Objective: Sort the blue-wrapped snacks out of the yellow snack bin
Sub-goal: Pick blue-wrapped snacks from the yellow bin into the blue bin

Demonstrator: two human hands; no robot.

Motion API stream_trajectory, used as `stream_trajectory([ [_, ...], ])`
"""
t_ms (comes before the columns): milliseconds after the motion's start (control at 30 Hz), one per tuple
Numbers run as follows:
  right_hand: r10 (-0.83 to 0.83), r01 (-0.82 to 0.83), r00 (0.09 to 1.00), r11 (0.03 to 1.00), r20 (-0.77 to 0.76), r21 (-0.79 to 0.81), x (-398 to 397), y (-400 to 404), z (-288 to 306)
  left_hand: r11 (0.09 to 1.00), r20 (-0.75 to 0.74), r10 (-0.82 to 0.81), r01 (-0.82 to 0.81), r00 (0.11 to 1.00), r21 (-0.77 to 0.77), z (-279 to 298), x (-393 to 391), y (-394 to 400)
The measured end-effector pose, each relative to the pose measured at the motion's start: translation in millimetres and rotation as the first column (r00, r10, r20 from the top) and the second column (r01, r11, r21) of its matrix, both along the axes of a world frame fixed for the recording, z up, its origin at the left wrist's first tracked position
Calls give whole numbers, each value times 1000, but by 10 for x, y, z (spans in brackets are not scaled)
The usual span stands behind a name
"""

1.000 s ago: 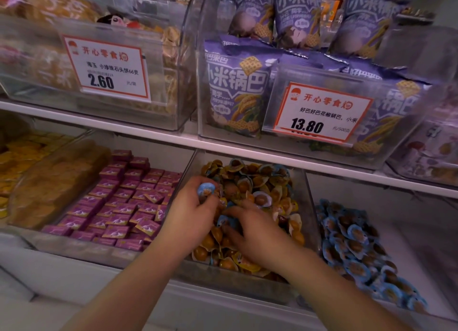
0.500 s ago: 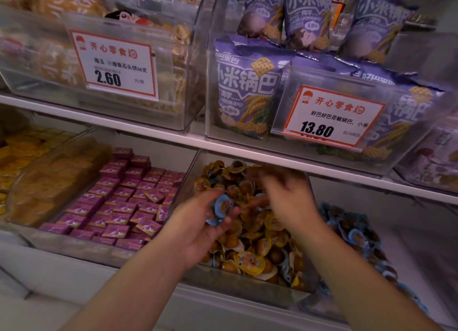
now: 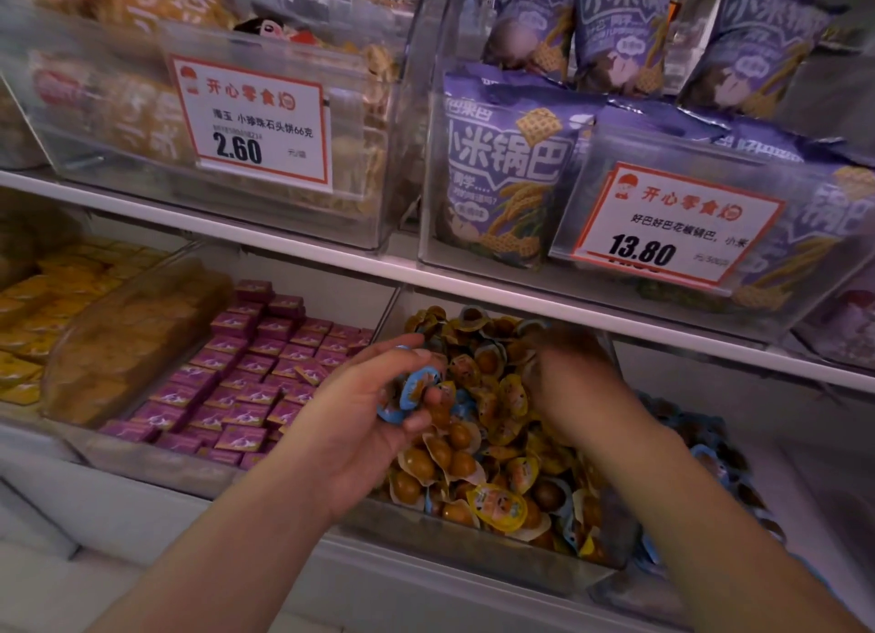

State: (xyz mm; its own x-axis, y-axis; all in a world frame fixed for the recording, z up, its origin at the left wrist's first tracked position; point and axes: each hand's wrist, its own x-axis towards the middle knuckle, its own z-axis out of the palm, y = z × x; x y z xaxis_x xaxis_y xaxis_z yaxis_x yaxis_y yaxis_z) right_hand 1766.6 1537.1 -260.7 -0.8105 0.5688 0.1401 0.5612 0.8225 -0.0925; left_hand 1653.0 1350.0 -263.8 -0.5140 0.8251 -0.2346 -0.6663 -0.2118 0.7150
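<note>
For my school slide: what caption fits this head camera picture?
Left hand holds blue-wrapped snacks while right hand digs in the yellow snack bin.

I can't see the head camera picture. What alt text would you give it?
A left hand holds a few blue-wrapped snacks above a clear bin of mostly yellow-wrapped snacks, while the right hand reaches into the pile. Neighbouring bins hold purple packets and more blue snacks.
</note>
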Motion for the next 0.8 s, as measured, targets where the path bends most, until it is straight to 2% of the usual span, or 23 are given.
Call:
stream_trajectory([
  [67,91,-110,985,986,-148,-122,-115,-205,-9,1000,-36,-1,0,999,-20,-7,7,-6],
  [100,172,-196,973,969,-156,-149,-190,-295,-69,999,-51,4,-5,999,-32,-9,22,-3],
  [167,261,-262,965,946,-26,-189,-284,-382,-243,999,-58,14,-17,998,-38,-9,41,25],
  [233,206,-181,973,961,101,-210,-289,-296,-365,999,-51,23,-25,998,-39,-3,34,37],
  [367,124,-110,975,990,184,-85,-233,-83,-480,999,-49,14,-16,999,-30,-11,42,-1],
  [433,150,-126,973,982,178,-137,-242,-68,-483,1000,-49,5,-6,999,-28,-11,37,-15],
  [567,194,-119,964,927,181,-357,-265,-57,-407,999,-48,-14,13,999,-31,3,21,-15],
  [800,227,-199,973,925,49,-324,-222,-88,-481,999,-74,12,-15,997,-46,-11,39,14],
])
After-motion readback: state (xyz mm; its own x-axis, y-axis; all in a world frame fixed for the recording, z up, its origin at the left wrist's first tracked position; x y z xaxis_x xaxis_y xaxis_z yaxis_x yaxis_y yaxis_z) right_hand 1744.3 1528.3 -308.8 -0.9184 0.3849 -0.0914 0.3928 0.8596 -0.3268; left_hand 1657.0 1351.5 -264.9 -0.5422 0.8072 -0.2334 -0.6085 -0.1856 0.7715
